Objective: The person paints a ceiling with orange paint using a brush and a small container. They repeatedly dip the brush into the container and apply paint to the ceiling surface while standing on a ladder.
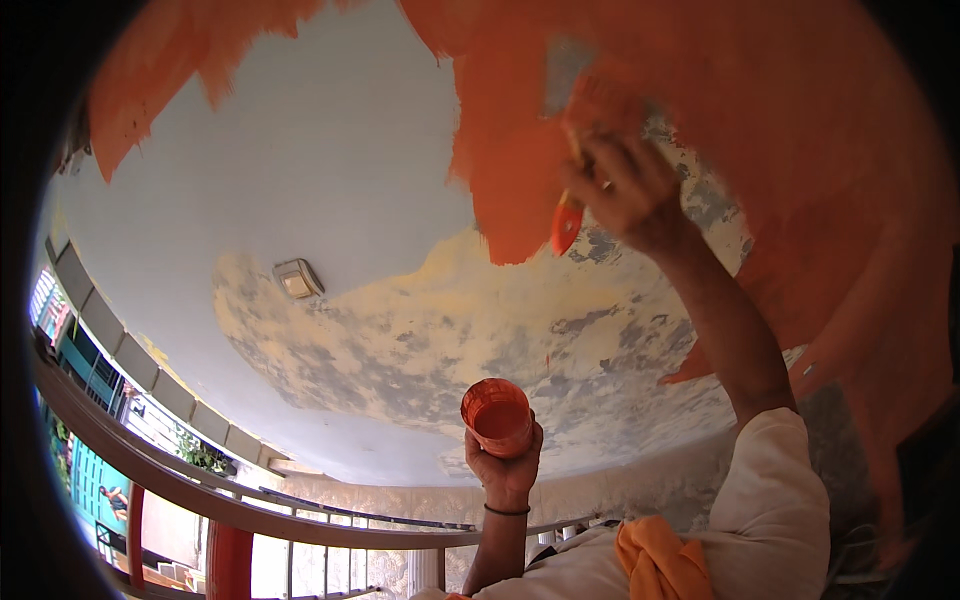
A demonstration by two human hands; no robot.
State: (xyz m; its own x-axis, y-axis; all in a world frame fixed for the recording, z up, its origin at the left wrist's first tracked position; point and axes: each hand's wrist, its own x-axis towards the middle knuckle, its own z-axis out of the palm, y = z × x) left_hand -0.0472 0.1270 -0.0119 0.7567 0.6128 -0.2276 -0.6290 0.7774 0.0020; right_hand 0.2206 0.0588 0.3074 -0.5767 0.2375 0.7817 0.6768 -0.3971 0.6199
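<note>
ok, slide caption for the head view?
Right hand holds paintbrush at part-painted orange surface; left hand holds paint cup.

The paint cup (pixel 495 390), with paint (pixel 502 421) in it, sits in the left hand (pixel 508 472), below and left of the right hand (pixel 637 195) with its paintbrush (pixel 567 222), right of the wall-mounted fixture (pixel 298 279) and of the railing (pixel 250 519).

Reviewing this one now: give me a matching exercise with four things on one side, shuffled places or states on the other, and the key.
Things
1. Paint cup
2. Brush
3. Cloth
4. Square fitting

Places or states
A. Mounted on the wall
B. Held in the right hand
C. Orange, lying on the pale shirt
D. Held in the left hand

Pairs: 1-D, 2-B, 3-C, 4-A
</note>
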